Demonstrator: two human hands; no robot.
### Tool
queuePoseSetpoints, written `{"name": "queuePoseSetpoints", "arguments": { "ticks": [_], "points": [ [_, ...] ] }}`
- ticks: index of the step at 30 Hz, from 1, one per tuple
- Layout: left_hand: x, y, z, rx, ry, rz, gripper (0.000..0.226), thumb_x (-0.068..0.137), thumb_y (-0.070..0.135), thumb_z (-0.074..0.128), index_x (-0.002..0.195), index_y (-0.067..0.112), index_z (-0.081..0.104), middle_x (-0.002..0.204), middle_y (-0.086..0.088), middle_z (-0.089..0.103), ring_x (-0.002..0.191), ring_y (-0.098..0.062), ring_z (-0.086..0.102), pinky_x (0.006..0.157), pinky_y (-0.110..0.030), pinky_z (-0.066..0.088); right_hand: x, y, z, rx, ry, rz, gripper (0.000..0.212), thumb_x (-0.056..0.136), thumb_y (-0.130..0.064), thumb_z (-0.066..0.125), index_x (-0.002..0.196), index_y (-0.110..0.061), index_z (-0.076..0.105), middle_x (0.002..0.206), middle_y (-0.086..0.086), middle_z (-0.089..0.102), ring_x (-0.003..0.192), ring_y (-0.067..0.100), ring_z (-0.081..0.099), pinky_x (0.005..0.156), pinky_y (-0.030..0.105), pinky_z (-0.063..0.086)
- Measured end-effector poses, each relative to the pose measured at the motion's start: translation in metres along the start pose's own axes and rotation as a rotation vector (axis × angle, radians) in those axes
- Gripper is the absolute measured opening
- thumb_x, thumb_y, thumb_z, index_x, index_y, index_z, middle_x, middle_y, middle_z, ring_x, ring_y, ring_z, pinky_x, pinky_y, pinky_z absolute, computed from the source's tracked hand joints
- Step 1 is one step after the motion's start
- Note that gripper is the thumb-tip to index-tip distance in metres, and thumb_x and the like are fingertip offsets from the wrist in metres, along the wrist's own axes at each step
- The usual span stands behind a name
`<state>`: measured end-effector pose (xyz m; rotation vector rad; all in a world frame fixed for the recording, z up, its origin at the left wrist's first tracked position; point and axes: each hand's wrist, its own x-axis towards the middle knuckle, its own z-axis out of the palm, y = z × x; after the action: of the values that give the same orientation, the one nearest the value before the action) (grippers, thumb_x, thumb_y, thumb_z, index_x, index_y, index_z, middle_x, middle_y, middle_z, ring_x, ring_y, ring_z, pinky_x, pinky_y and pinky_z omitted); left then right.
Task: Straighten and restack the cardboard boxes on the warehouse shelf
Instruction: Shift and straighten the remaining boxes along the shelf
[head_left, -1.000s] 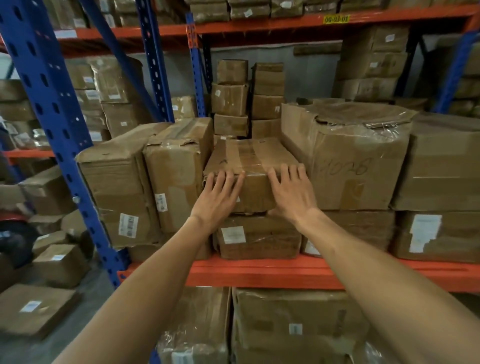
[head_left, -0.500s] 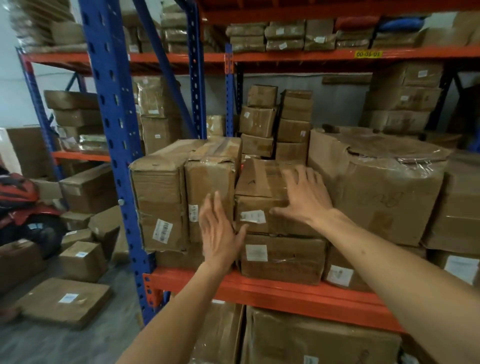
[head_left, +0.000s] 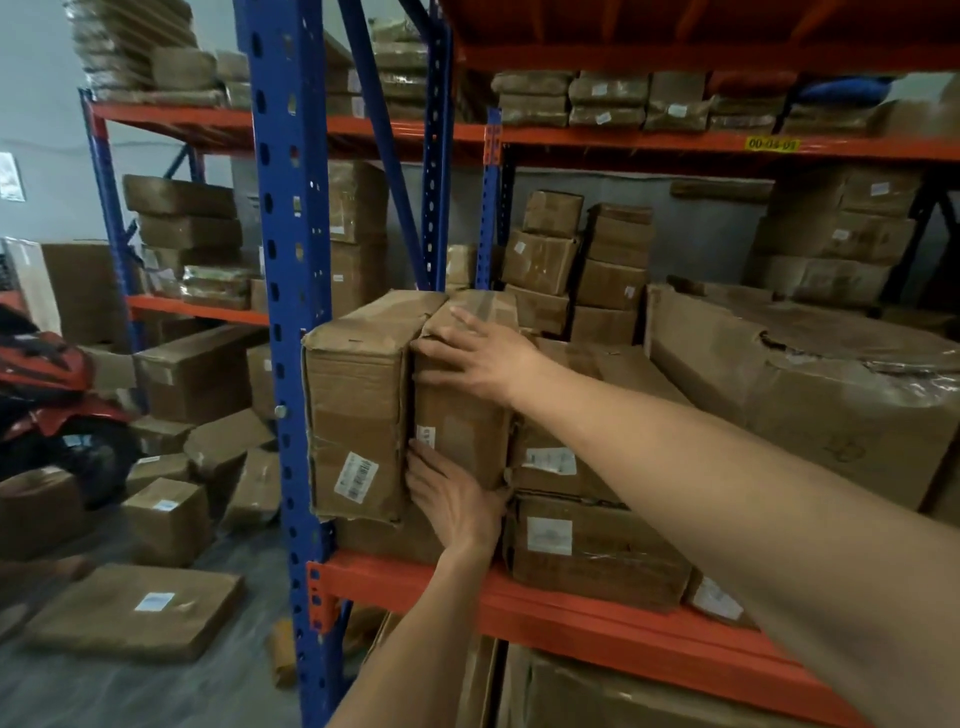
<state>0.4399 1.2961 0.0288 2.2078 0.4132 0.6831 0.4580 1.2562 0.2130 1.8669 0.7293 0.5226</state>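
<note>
Both hands now grip the tall upright brown cardboard box (head_left: 457, 415) near the orange shelf's (head_left: 545, 603) left end: right hand (head_left: 480, 356) fingers spread over its top edge, left hand (head_left: 457, 501) cupping its bottom. It's jammed tight between neighbouring boxes; half a second ago they were on the flatter box.

Only text I can half read: yellow tag (head_left: 772, 144) on orange upper beam (head_left: 675, 143), looks like 00-04-01, blurred. White barcode label (head_left: 356, 476) on leftmost upright box (head_left: 358, 410): bars visible, print too small. Other white labels illegible.
</note>
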Motion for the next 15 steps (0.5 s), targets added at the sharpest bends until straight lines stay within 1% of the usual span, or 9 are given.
{"name": "queuePoseSetpoints", "arguments": {
  "ticks": [2,3,5,7,9,11,12,14,15],
  "points": [
    [0.005,-0.001,-0.002,0.0,0.001,0.006,0.144,0.059,0.067,0.079,0.151,-0.007,-0.004,0.152,-0.027,0.019,0.137,-0.042,0.023,0.112,-0.049,0.026,0.002,0.002,0.005,-0.074,-0.008,-0.005,0.119,0.077,-0.027,0.079,0.157,-0.035,-0.01,0.164,0.006,-0.022,0.151,0.029,-0.017,0.119,0.056,-0.009],
    [0.006,-0.003,-0.003,0.002,0.003,0.023,0.144,0.059,0.069,0.078,0.15,-0.008,-0.002,0.151,-0.027,0.02,0.136,-0.042,0.024,0.112,-0.05,0.025,0.001,0.002,0.007,-0.098,-0.004,-0.012,0.12,0.077,-0.027,0.078,0.157,-0.033,-0.011,0.163,0.008,-0.023,0.15,0.03,-0.019,0.119,0.056,-0.01],
    [0.006,-0.007,-0.008,0.025,0.001,0.075,0.143,0.058,0.071,0.076,0.15,-0.009,0.001,0.148,-0.027,0.023,0.134,-0.043,0.025,0.112,-0.051,0.025,-0.003,0.001,0.006,-0.135,0.013,-0.045,0.117,0.077,-0.024,0.076,0.158,-0.027,-0.008,0.163,0.012,-0.022,0.149,0.031,-0.023,0.116,0.056,-0.015],
    [0.008,-0.006,-0.015,0.049,-0.007,0.141,0.143,0.057,0.069,0.077,0.149,-0.008,-0.001,0.147,-0.027,0.02,0.135,-0.043,0.025,0.113,-0.051,0.024,-0.004,0.006,0.003,-0.206,-0.002,-0.061,0.116,0.077,-0.024,0.076,0.159,-0.024,-0.007,0.163,0.014,-0.021,0.148,0.032,-0.024,0.112,0.055,-0.02],
    [0.017,0.001,-0.026,0.069,-0.014,0.212,0.144,0.056,0.066,0.08,0.15,-0.006,-0.003,0.148,-0.025,0.017,0.136,-0.042,0.025,0.115,-0.049,0.023,0.0,0.02,0.002,-0.229,0.007,-0.06,0.118,0.075,-0.028,0.077,0.159,-0.021,-0.005,0.165,0.013,-0.014,0.15,0.031,-0.019,0.11,0.055,-0.021],
    [0.025,0.01,-0.038,0.098,-0.017,0.253,0.147,0.053,0.063,0.084,0.15,-0.003,-0.003,0.148,-0.024,0.017,0.135,-0.041,0.029,0.114,-0.047,0.026,0.004,0.036,-0.003,-0.216,0.024,-0.081,0.117,0.072,-0.031,0.081,0.159,-0.018,0.004,0.165,0.014,0.003,0.152,0.032,-0.002,0.116,0.056,-0.012],
    [0.028,0.015,-0.043,0.108,-0.03,0.265,0.147,0.052,0.061,0.086,0.15,-0.002,-0.004,0.148,-0.024,0.016,0.134,-0.041,0.03,0.114,-0.047,0.026,0.004,0.043,-0.006,-0.213,0.038,-0.097,0.112,0.072,-0.031,0.081,0.157,-0.017,0.01,0.163,0.016,0.014,0.15,0.034,0.01,0.119,0.057,-0.002],
    [0.03,0.027,-0.054,0.124,-0.045,0.319,0.145,0.055,0.056,0.086,0.15,-0.001,-0.008,0.148,-0.026,0.013,0.135,-0.042,0.026,0.116,-0.048,0.024,0.001,0.057,-0.008,-0.209,0.062,-0.083,0.1,0.075,-0.028,0.081,0.152,-0.016,0.018,0.154,0.018,0.028,0.143,0.035,0.026,0.117,0.058,0.02],
    [0.033,0.034,-0.06,0.139,-0.043,0.37,0.143,0.058,0.054,0.086,0.149,-0.002,-0.01,0.148,-0.027,0.01,0.137,-0.042,0.022,0.117,-0.049,0.022,-0.003,0.068,-0.008,-0.195,0.065,-0.054,0.102,0.073,-0.029,0.082,0.151,-0.016,0.018,0.152,0.019,0.03,0.14,0.036,0.028,0.115,0.057,0.025]
  ]
}}
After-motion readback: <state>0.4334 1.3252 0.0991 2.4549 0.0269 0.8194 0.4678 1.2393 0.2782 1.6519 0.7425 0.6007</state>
